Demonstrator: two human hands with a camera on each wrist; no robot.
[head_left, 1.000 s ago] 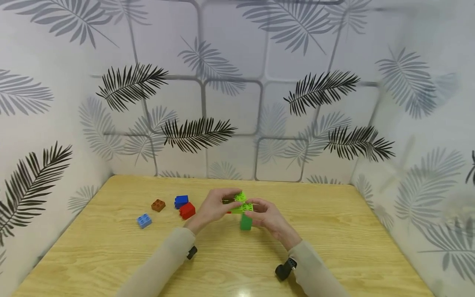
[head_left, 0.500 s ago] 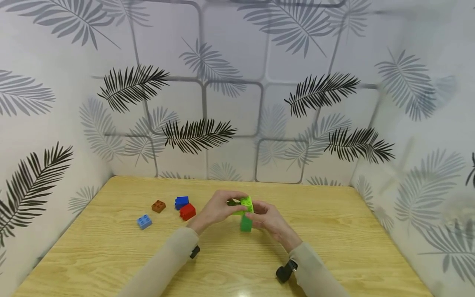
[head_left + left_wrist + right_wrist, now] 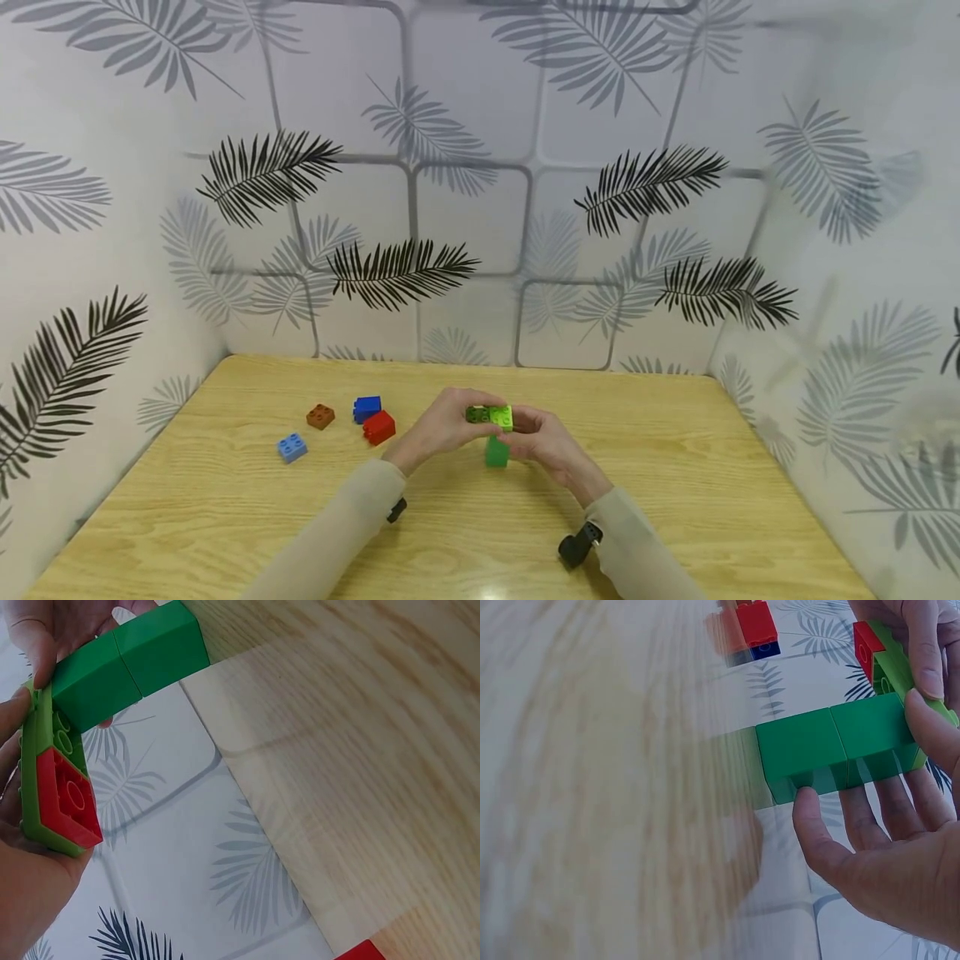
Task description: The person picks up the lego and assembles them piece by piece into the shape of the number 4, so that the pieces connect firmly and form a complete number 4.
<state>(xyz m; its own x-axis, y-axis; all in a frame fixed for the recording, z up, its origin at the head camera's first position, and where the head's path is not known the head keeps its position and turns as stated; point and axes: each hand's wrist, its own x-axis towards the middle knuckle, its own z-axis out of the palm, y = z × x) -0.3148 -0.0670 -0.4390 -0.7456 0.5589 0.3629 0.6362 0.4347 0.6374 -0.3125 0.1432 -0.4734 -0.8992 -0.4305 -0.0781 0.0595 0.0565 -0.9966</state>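
Note:
In the head view my left hand (image 3: 450, 422) pinches a long lime green building brick (image 3: 501, 417) between thumb and fingers. A red brick (image 3: 69, 798) is fixed under its left end, its hollow underside showing in the left wrist view. Two darker green bricks (image 3: 832, 739), stacked as a column, stand below the lime piece's right end, right against it. My right hand (image 3: 546, 440) holds this column, with thumb and fingers around its upper part in the right wrist view. In the head view, my left fingers hide part of the lime brick's left end.
On the wooden table (image 3: 225, 517), to the left, lie a brown brick (image 3: 320, 417), a light blue brick (image 3: 292, 447), a dark blue brick (image 3: 367, 408) and a red brick (image 3: 379, 427). A patterned wall (image 3: 465, 317) rises behind the table.
My left hand has shifted right and turned the lime brick with its red brick, bringing it from a slant to level over the green column. My right hand stays nearly still.

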